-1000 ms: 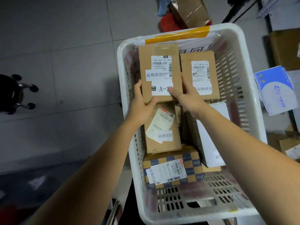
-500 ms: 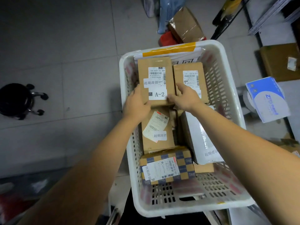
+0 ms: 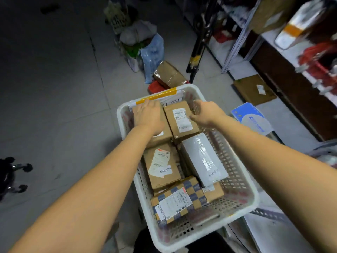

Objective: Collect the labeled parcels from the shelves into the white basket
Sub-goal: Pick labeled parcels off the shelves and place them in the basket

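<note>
Parcels crowd the white basket [image 3: 235, 168], a checkered one [image 3: 173, 203] at 6 o'clock. Farther, at 11 o'clock, the left hand [image 3: 147, 115] lies flat on a stiff, likely light cardboard box [image 3: 161, 138], best gripped by its long edges. Whether the right hand [image 3: 206, 114] holds anything is unclear.

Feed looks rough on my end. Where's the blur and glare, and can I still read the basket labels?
Head view: shelves at right are smeared by motion blur; floor at left falls dark; glare streaks the grey plastic parcel; wide-angle bending bows the white basket; its labels are soft, barcodes visible but small print unreadable.
</note>
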